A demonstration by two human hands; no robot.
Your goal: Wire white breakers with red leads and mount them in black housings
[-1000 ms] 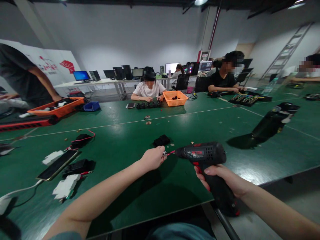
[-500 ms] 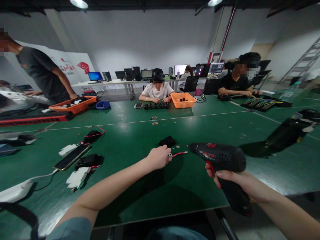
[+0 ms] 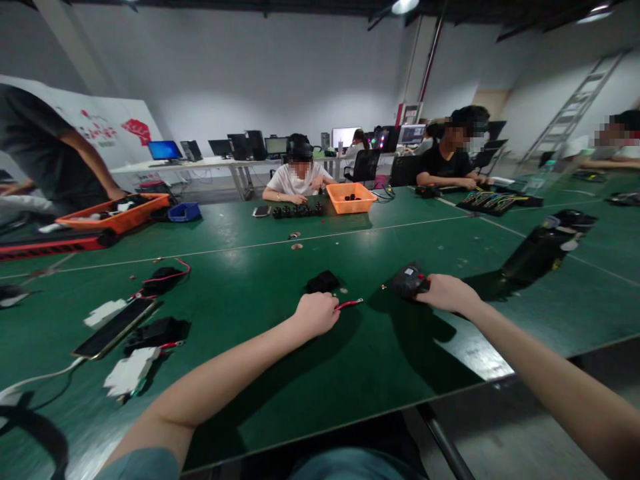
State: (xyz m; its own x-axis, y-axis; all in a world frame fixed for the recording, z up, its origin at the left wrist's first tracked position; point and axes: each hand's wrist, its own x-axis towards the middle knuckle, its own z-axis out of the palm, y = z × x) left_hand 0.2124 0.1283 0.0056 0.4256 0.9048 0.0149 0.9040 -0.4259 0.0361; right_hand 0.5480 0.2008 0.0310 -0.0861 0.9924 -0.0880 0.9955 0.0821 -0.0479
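Note:
My left hand [image 3: 316, 313] is closed just above the table, with a red wire [image 3: 349, 305] sticking out to the right and ending in a metal ring lug. Whatever else lies inside these fingers is hidden. Right behind them rests a black block-shaped part [image 3: 323, 281]. My right hand [image 3: 450, 293] is wrapped round a black power drill [image 3: 409, 281], further right. The drill is turned and blurred, and most of its body does not show. A tiny copper-coloured piece [image 3: 383, 287] is visible left of the drill.
On the left lie a phone [image 3: 115, 328], white breaker-like modules [image 3: 133, 371] and black parts with red wires [image 3: 157, 333]. A dark bottle [image 3: 543, 250] stands at right. Across the green table [image 3: 240, 267], co-workers sit near an orange basket [image 3: 350, 199]; another person stands at left.
My right hand has moved up and forward and turned the drill, which earlier pointed left in profile. My left hand still holds the red wire. The view has swung slightly right.

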